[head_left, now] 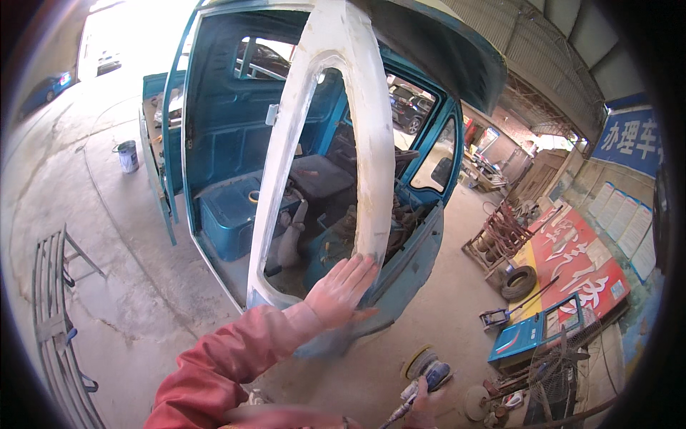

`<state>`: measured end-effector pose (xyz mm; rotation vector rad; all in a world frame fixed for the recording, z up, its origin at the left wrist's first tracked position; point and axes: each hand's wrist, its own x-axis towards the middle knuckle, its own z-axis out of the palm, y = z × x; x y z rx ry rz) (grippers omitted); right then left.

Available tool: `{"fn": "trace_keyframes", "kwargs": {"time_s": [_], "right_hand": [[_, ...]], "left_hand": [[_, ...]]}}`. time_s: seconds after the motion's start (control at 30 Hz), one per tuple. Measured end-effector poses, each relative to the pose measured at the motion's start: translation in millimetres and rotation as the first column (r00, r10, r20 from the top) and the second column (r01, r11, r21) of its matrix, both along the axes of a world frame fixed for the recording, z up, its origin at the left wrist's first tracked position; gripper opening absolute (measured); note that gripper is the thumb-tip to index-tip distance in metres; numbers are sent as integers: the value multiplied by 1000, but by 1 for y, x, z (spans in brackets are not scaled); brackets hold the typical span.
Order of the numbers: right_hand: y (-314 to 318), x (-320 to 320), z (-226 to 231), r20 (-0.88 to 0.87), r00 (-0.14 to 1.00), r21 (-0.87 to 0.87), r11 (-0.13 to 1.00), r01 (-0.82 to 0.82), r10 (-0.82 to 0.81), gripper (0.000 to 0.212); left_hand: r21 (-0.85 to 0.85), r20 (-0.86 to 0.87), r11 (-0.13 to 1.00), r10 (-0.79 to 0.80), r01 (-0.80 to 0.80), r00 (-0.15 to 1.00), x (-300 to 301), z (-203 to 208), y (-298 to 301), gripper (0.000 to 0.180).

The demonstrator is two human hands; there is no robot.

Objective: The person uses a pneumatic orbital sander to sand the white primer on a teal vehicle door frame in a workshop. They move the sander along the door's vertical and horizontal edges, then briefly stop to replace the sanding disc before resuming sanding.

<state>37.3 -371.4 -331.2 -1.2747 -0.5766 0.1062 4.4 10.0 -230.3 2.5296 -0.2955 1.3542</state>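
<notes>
Nearest the camera, at the lower edge, the right hand [423,402] grips a small power sander [427,372] with a round pad, fingers wrapped about its body and the tool hanging low, well clear of the vehicle; only part of this hand shows. Above it the left hand [341,289], coming out of a red sleeve [229,357], lies open and flat with the fingers together, its fingertips resting on the lower right stretch of the door frame [371,143] of a teal cab [229,121], holding nothing. The frame is coated almost all round in pale, matte filler or primer, from the top curve down both uprights to the bottom corner, so the coating looks largely laid on, and by my judgement the work now stands at feeling and smoothing the surface; teal paint shows on the sill just below the hand and on the cab's inner panels, so a finished colour coat appears not yet applied there. How smooth the surface is cannot be told from here. Inside the cab a dark seat [321,175] and loose clutter sit behind the opening. Around it, a paint can [128,155] stands on the concrete floor [121,272] to the left, a metal rack [57,314] lies nearer, and to the right a tyre [519,282], a red signboard [579,264] and a blue machine [525,334] crowd the floor.
</notes>
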Motion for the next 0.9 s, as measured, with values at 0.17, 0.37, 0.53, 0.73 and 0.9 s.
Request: {"fn": "trace_keyframes", "kwargs": {"time_s": [0.17, 0.37, 0.53, 0.73, 0.9], "right_hand": [[17, -1, -4, -226, 807, -259, 832, 490, -545, 92], [4, 17, -44, -194, 863, -144, 883, 446, -467, 76], [24, 19, -37, 208, 713, -183, 689, 701, -670, 70], [106, -29, 31, -18, 670, 2, 670, 742, -742, 78], [183, -61, 42, -112, 656, 182, 634, 752, -746, 75]], "left_hand": [[-97, -115, 995, -14, 3, 993, -22, -56, -41, 86], [-554, -391, 825, -380, 115, 839, -61, -161, -133, 76], [-950, -283, 310, -905, 37, 319, -73, -182, -176, 60], [-945, -288, 283, -958, 166, -7, -73, -164, -132, 54], [-995, -95, 84, -971, 59, -219, -90, -158, -57, 45]]}}
